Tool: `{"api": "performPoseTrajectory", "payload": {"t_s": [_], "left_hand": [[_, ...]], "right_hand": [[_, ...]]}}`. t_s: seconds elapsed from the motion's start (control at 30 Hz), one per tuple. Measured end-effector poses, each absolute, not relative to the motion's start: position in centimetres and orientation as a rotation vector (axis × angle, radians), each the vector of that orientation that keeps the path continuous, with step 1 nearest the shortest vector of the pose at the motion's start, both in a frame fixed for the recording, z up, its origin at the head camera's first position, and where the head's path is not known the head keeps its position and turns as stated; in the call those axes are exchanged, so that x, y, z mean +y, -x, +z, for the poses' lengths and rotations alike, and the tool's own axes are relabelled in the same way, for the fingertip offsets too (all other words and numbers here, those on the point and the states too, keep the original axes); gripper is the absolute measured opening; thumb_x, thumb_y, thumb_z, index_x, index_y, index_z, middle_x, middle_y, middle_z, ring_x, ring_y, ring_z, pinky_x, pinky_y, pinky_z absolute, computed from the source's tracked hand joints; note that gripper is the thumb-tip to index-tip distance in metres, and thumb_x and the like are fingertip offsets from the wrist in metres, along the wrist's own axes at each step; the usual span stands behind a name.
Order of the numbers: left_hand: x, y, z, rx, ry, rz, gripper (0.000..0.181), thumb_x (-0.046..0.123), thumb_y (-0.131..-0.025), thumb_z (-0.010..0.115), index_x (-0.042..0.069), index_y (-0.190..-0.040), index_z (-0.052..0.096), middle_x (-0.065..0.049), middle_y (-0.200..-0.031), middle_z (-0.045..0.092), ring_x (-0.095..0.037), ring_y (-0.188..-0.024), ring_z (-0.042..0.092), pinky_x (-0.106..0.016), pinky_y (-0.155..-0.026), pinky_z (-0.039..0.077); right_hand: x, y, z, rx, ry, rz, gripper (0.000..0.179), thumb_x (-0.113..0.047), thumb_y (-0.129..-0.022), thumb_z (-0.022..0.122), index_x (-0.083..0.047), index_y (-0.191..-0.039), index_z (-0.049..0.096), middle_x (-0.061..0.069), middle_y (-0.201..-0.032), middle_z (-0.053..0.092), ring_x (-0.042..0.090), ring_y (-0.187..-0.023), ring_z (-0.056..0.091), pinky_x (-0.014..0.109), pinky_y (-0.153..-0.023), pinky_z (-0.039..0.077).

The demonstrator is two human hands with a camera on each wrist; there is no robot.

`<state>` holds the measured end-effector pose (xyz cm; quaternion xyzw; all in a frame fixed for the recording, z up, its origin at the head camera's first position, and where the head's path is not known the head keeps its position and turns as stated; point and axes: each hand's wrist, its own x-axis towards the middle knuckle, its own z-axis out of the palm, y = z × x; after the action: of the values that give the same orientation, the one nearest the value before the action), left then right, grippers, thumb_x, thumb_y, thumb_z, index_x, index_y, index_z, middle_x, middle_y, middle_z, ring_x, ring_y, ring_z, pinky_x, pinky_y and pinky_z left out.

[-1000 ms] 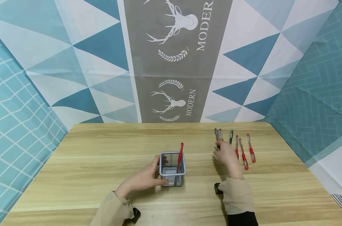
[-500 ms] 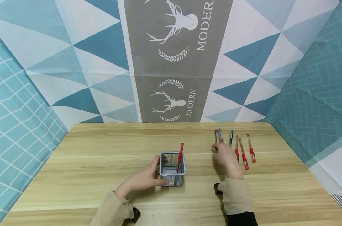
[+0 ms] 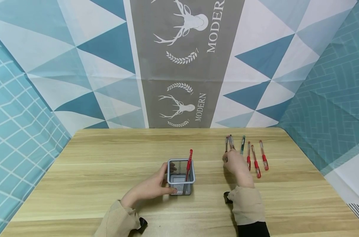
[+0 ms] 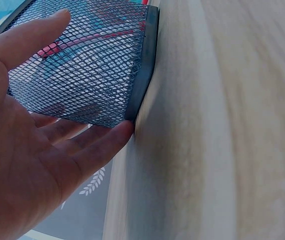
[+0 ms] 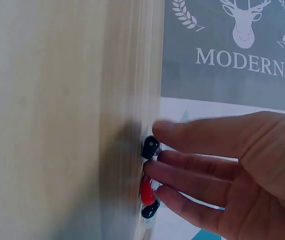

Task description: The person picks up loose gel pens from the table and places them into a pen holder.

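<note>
My left hand (image 3: 151,187) holds a grey metal mesh pen holder (image 3: 180,181), thumb on the near side and fingers around the left and far sides. A red pen (image 3: 189,166) leans upright inside the holder. In the left wrist view, the thumb lies over the mesh (image 4: 87,65) and a fingertip reaches its dark base edge. At the right, my right hand (image 3: 236,163) pinches a black-ended pen (image 5: 151,147) between thumb and fingers, low at the table. Red-ended (image 5: 147,192) and black-ended (image 5: 151,209) pens lie close beneath those fingers, partly hidden by the hand in the head view.
Right of the right hand lie a dark teal pen (image 3: 243,144) and three red pens, the outermost red pen (image 3: 264,156) farthest right. The wooden table (image 3: 93,171) ends at a patterned wall cloth (image 3: 179,72) behind.
My right hand has shifted slightly left, and the pen at its fingertips has moved a little with it. The left hand and pen holder have stayed put.
</note>
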<state>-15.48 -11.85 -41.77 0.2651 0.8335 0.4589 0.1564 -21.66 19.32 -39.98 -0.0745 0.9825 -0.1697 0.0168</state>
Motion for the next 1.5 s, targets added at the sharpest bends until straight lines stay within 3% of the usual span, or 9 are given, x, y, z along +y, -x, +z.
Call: {"api": "performPoseTrajectory", "payload": {"t_s": [0.17,0.43,0.77,0.97,1.2,1.5], "left_hand": [[-11.8,15.5,-41.8,2.383,-0.759,1.314,0.084,0.031,-0.075,0.072,0.016,-0.137,0.016,-0.012,-0.125,0.050,-0.029,-0.119,0.048,-0.047,-0.102,0.035],[-11.8,15.5,-41.9,2.378,-0.763,1.318,0.084,0.030,-0.075,0.072,0.016,-0.137,0.016,-0.013,-0.125,0.050,-0.029,-0.118,0.048,-0.047,-0.101,0.035],[-11.9,15.5,-41.9,2.381,-0.751,1.314,0.083,0.031,-0.075,0.072,0.016,-0.136,0.017,-0.012,-0.122,0.051,-0.028,-0.117,0.049,-0.047,-0.101,0.036],[-11.9,15.4,-41.9,2.386,-0.733,1.311,0.084,0.032,-0.075,0.071,0.017,-0.136,0.017,-0.012,-0.122,0.052,-0.029,-0.117,0.049,-0.048,-0.101,0.035],[-11.9,15.4,-41.9,2.365,-0.735,1.335,0.082,0.030,-0.075,0.072,0.015,-0.135,0.018,-0.012,-0.123,0.050,-0.029,-0.118,0.048,-0.048,-0.102,0.034],[-11.8,15.5,-41.8,2.367,-0.737,1.327,0.086,0.030,-0.075,0.071,0.016,-0.138,0.014,-0.013,-0.124,0.050,-0.029,-0.117,0.048,-0.048,-0.101,0.035]], "right_hand": [[19.0,21.6,-40.1,3.041,0.224,-0.565,0.024,-0.004,-0.072,0.071,0.004,-0.094,0.067,0.024,-0.100,0.056,0.040,-0.093,0.054,0.050,-0.078,0.048],[18.8,21.3,-40.1,3.022,0.209,-0.549,0.029,-0.003,-0.073,0.071,0.004,-0.100,0.065,0.025,-0.101,0.057,0.040,-0.097,0.052,0.050,-0.083,0.046],[18.4,21.3,-40.0,3.008,0.138,-0.538,0.014,0.001,-0.074,0.067,0.003,-0.087,0.063,0.017,-0.087,0.057,0.030,-0.082,0.052,0.043,-0.072,0.048],[18.3,21.2,-40.0,3.037,0.129,-0.527,0.013,0.008,-0.079,0.056,0.004,-0.089,0.064,0.019,-0.088,0.057,0.030,-0.080,0.054,0.043,-0.070,0.049],[18.3,21.3,-39.9,3.037,0.124,-0.535,0.011,0.006,-0.075,0.061,0.004,-0.086,0.063,0.019,-0.088,0.056,0.029,-0.078,0.054,0.041,-0.066,0.048],[18.2,21.4,-40.0,3.064,0.141,-0.483,0.006,0.008,-0.078,0.055,0.005,-0.083,0.058,0.021,-0.086,0.055,0.031,-0.078,0.053,0.042,-0.067,0.047]]}}
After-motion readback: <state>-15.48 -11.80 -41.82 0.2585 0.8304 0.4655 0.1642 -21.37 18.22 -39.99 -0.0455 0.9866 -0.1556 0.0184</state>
